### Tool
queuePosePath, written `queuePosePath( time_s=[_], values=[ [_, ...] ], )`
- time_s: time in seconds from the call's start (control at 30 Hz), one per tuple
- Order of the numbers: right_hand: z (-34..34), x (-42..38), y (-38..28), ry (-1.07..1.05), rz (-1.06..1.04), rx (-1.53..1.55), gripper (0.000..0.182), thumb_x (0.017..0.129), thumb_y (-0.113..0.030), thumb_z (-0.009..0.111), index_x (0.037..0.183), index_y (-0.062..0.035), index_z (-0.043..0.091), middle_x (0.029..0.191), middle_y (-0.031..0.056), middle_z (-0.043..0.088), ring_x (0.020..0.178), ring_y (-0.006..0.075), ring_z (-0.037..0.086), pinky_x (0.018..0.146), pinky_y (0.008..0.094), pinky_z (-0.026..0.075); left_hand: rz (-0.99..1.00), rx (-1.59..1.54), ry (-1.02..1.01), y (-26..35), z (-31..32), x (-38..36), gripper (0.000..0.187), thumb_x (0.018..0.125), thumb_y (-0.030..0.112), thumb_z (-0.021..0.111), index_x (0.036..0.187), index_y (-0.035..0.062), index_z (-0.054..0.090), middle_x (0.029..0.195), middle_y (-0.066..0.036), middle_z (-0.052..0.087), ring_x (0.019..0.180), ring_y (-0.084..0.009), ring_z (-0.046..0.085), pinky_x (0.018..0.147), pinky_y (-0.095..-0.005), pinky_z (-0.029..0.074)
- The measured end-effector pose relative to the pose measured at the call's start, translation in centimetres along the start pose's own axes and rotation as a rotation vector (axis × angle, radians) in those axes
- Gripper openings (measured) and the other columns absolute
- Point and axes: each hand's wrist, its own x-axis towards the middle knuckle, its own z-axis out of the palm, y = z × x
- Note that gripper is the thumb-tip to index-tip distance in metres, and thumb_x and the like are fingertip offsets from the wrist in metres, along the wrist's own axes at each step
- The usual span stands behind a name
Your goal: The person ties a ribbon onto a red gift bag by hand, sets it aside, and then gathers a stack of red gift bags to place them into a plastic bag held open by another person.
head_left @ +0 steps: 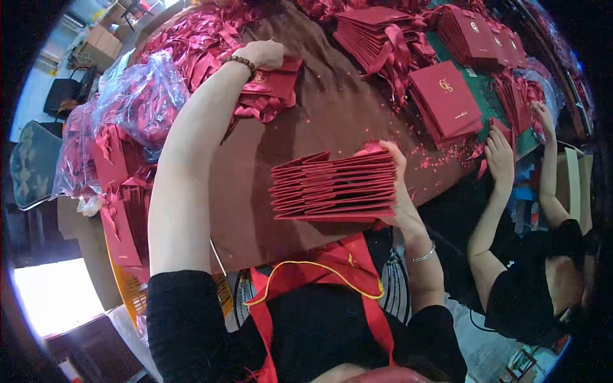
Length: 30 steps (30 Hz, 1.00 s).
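Observation:
My right hand [403, 191] grips the right end of a thick stack of red folded gift bags [332, 188], its many layered edges turned toward me above the brown cloth. A bit of pink ribbon [370, 148] shows at the stack's upper right. My left hand [267, 54], with a beaded bracelet at the wrist, reaches far forward. Its fingers are curled at the upper edge of another red gift bag [274, 83] with gold print, lying over bunched ribbon; the fingertips are partly hidden.
Ribboned bags [204, 32] are heaped behind my left hand. Plastic-wrapped bundles [143, 96] lie at the left edge. At right stand printed bag stacks [444, 102]. Red scraps dot the brown cloth [242, 172]. A co-worker's hands [499, 156] handle red pieces at far right.

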Motion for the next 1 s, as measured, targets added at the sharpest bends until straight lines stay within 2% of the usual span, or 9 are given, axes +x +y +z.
queuePosePath(
  time_s=[0.03,0.13,0.2,0.47,0.6,0.8,0.87,0.93,1.0],
  values=[
    [-0.1,0.1,0.0,0.003,0.000,0.002,0.100,0.061,0.000,0.078,0.135,-0.0144,0.012,0.120,0.0114,0.045,0.105,0.0185,0.051,0.092,0.0349,0.042,0.002,0.002,-0.002,1.4,-1.6,-0.9,0.035,0.080,0.025,0.043,0.096,0.0003,0.062,0.097,-0.022,0.061,0.094,-0.0362,0.059,0.080,-0.0420,0.047],
    [0.0,0.0,0.2,0.014,0.017,0.032,0.101,0.060,-0.003,0.079,0.135,-0.0106,0.012,0.119,0.0108,0.046,0.104,0.0186,0.051,0.091,0.0333,0.042,-0.356,-0.248,-0.176,5.5,-5.0,-2.3,0.069,0.073,0.062,0.048,0.106,0.0024,0.058,0.110,-0.019,0.058,0.106,-0.0329,0.054,0.091,-0.0409,0.041],
    [0.0,-0.3,0.7,0.052,0.063,0.088,0.102,0.060,-0.003,0.080,0.135,-0.0098,0.012,0.119,0.0108,0.046,0.104,0.0185,0.051,0.091,0.0325,0.041,-0.356,-0.100,-0.107,6.0,-3.7,-1.8,0.076,0.068,0.064,0.051,0.116,0.0048,0.051,0.114,-0.018,0.056,0.106,-0.0324,0.054,0.088,-0.0405,0.042],
    [0.1,-0.3,1.0,0.123,0.096,0.153,0.098,0.061,-0.001,0.079,0.134,-0.0098,0.014,0.116,0.0103,0.047,0.102,0.0175,0.051,0.091,0.0314,0.041,-0.383,-0.158,-0.193,6.3,-4.4,-1.0,0.061,0.064,0.032,0.057,0.117,0.0039,0.049,0.111,-0.018,0.058,0.103,-0.0312,0.056,0.084,-0.0400,0.045],
    [0.4,-0.1,0.4,0.092,0.049,0.081,0.098,0.060,-0.005,0.080,0.133,-0.0089,0.015,0.112,0.0104,0.050,0.101,0.0173,0.052,0.091,0.0317,0.041,-0.408,-0.070,-0.027,9.0,-2.1,0.2,0.047,0.074,0.020,0.046,0.115,-0.0030,0.048,0.107,-0.022,0.058,0.103,-0.0318,0.056,0.084,-0.0402,0.047],
    [-0.3,-0.2,0.8,0.036,-0.051,-0.093,0.099,0.059,-0.009,0.082,0.133,-0.0070,0.015,0.108,0.0110,0.052,0.100,0.0180,0.052,0.090,0.0327,0.042,-0.401,0.026,0.035,9.0,-3.7,-0.3,0.037,0.081,0.019,0.043,0.113,0.0033,0.051,0.104,-0.018,0.061,0.095,-0.0310,0.061,0.080,-0.0431,0.048],
    [0.1,-0.2,0.7,0.082,0.016,0.074,0.100,0.059,-0.008,0.082,0.133,-0.0072,0.015,0.109,0.0110,0.052,0.100,0.0183,0.053,0.089,0.0328,0.042,-0.402,0.127,0.041,8.3,-4.8,-0.5,0.032,0.083,0.019,0.042,0.112,0.0112,0.054,0.104,-0.014,0.062,0.094,-0.0288,0.061,0.069,-0.0486,0.051],
    [-0.1,-0.1,0.6,0.042,-0.050,-0.100,0.102,0.057,-0.005,0.082,0.133,-0.0077,0.015,0.111,0.0105,0.051,0.100,0.0181,0.053,0.089,0.0323,0.042,-0.433,0.179,0.160,7.0,-4.3,-0.6,0.028,0.084,0.018,0.043,0.109,0.0134,0.055,0.100,-0.012,0.064,0.089,-0.0275,0.063,0.055,-0.0506,0.050],
    [0.3,-0.2,0.5,0.058,-0.011,0.041,0.102,0.057,-0.004,0.082,0.133,-0.0078,0.015,0.111,0.0104,0.051,0.099,0.0180,0.053,0.090,0.0323,0.042,-0.455,0.202,0.197,6.2,-3.7,-1.1,0.025,0.084,0.018,0.044,0.106,0.0133,0.055,0.095,-0.010,0.065,0.086,-0.0272,0.064,0.055,-0.0487,0.050]
  ],
)
